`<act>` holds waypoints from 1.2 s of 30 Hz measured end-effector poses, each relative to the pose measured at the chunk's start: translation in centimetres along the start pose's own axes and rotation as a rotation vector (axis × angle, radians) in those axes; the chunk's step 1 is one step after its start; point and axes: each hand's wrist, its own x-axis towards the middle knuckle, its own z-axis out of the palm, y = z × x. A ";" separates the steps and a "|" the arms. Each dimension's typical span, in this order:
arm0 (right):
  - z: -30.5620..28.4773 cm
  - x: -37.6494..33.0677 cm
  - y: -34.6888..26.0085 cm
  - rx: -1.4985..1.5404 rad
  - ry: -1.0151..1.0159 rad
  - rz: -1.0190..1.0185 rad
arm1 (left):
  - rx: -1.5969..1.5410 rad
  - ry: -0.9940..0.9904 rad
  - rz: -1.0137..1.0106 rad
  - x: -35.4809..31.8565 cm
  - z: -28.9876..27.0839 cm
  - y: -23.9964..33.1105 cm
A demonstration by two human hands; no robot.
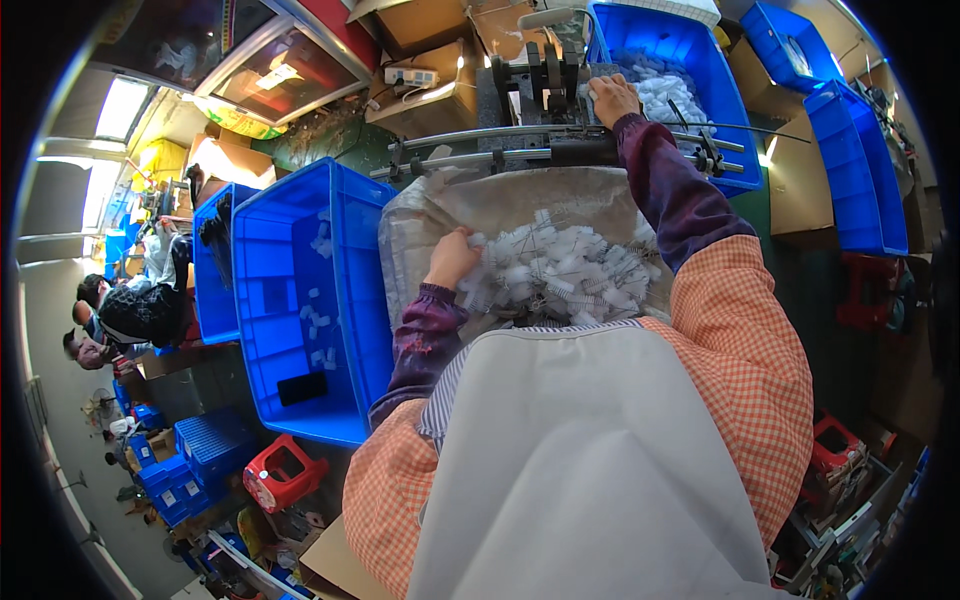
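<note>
A heap of white plastic pieces mixed with thin metal springs (560,265) lies on a grey-brown sheet (425,205) in front of me. At the heap's left edge is my left hand (455,258), its fingers curled in against the pieces; what they pinch, if anything, is hidden. My right arm reaches far forward. My right hand (614,101) rests at the right side of a dark metal bench device (545,85), fingers bent downward. Something small and pale shows by its thumb, too small to name.
Metal rails (475,148) cross beyond the sheet. A blue bin (345,290) with a few white pieces and a black flat object stands left. Another blue bin (735,130) holds white pieces at far right. A red stool (285,473) is lower left; people sit farther left.
</note>
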 end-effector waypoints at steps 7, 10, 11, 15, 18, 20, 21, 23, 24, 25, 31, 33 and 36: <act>-0.1 0.4 0.0 0.045 -0.078 0.063 | -0.053 -0.008 0.032 0.6 0.5 -0.4; -1.0 0.6 -0.6 -0.025 -0.162 0.159 | -0.042 0.000 0.054 0.6 0.7 -0.6; -1.4 0.6 -0.8 -0.066 -0.195 0.193 | -0.028 0.010 0.062 0.6 0.7 -0.7; -2.4 -0.7 -0.4 -0.128 -0.132 0.295 | -0.031 -0.024 0.077 0.5 0.4 -0.4; -2.7 -1.8 -0.6 -0.135 -0.092 0.260 | -0.029 -0.033 0.069 0.0 0.0 0.3; -2.1 -1.7 -1.1 -0.135 -0.066 0.277 | -0.012 -0.032 0.069 -0.5 -1.2 1.7; -1.8 -1.8 -1.4 -0.135 -0.053 0.285 | -0.011 -0.021 0.079 -0.5 -1.2 2.0; -1.2 -1.6 -2.5 -0.114 -0.032 0.256 | -0.008 0.010 0.090 -0.5 -1.4 2.4; -0.9 -1.3 -3.2 -0.113 -0.039 0.236 | -0.029 0.025 0.096 -0.5 -1.4 2.4; -0.8 -1.1 -4.1 -0.111 -0.048 0.216 | -0.051 0.038 0.099 -0.4 -1.4 2.3; -0.6 -0.6 -6.7 -0.096 -0.022 0.190 | -0.021 0.073 0.112 -0.1 -0.8 2.0; -0.6 -0.9 -6.2 -0.092 0.005 0.183 | 0.000 0.090 0.112 -0.1 -0.6 1.7; -1.0 -1.2 -4.3 -0.128 -0.051 0.188 | -0.029 0.142 0.127 -0.1 -0.7 1.7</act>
